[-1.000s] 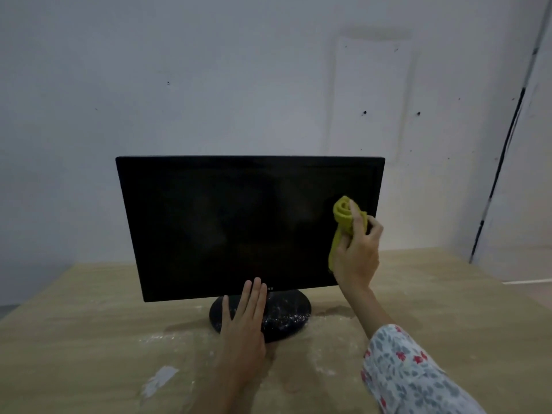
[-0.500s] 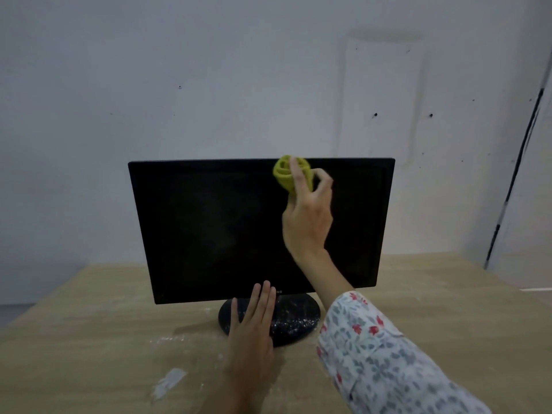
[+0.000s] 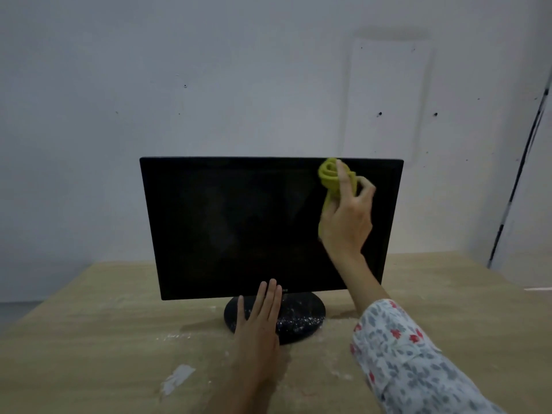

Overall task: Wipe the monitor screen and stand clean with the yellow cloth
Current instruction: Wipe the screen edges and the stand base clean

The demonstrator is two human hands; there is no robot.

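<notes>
You are facing a pale, bluish-white wall (image 3: pixel 209 70) that is filling most of the view under dim, even light. Small dark holes are dotting it, and a paler rectangular patch (image 3: pixel 388 100) is showing on its right part, as if lighter paint is sitting there. At the far right a thin dark cable (image 3: pixel 519 180) is running diagonally down the wall toward the corner. Below, a light wooden table (image 3: pixel 89 339) is stretching toward you, and white dusty smears (image 3: pixel 176 377) are lying on its surface at the lower left.
</notes>
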